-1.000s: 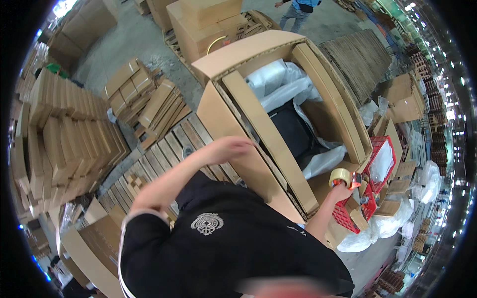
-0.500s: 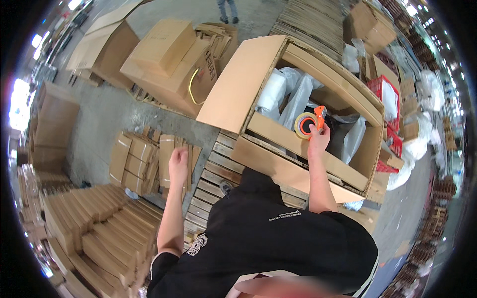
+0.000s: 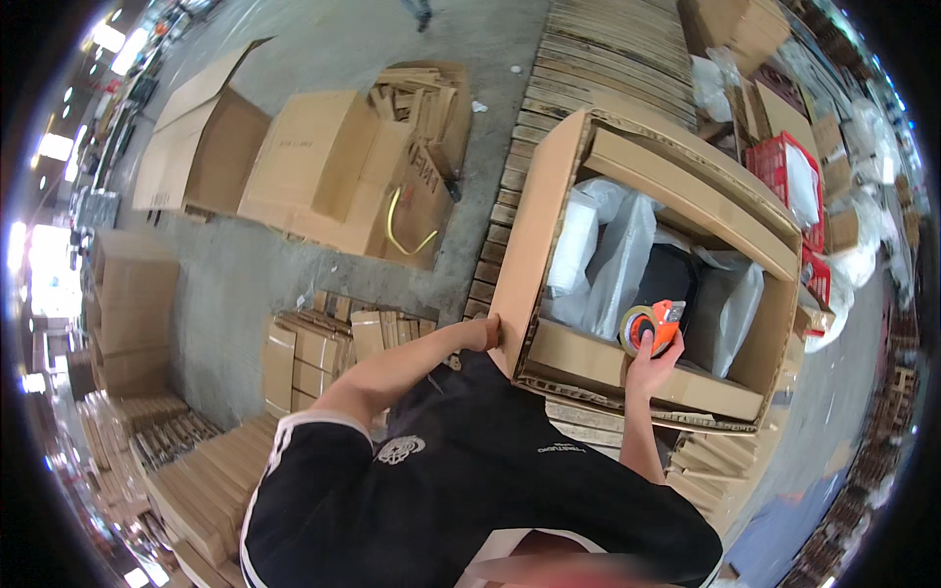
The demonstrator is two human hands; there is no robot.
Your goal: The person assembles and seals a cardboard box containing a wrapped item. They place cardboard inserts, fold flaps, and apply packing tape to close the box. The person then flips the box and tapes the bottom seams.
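My right hand (image 3: 654,370) is closed around an orange tape gun (image 3: 668,318) with a roll of tape (image 3: 638,327) on it, over the near side of a large open cardboard box (image 3: 790,284). My left hand (image 3: 487,333) is against the lower end of the box's left flap (image 3: 549,211), which stands tilted upward; its fingers are mostly hidden. Inside the box, translucent plastic wrapping (image 3: 624,265) and a white wrapped bundle (image 3: 573,245) lie beside a dark object (image 3: 669,274).
A slatted wooden pallet (image 3: 613,59) extends behind the box. Red crates (image 3: 772,171) stand to the right. Large cartons (image 3: 323,167) and a yellow strap (image 3: 397,230) are at the left. Bundled flat cardboard (image 3: 309,358) lies near my left arm. A person's leg (image 3: 421,15) shows at the far edge.
My left hand has moved right, from above the cardboard bundles to the box's left flap. That flap now stands steeper. My right hand still holds the tape gun, now turned more sideways.
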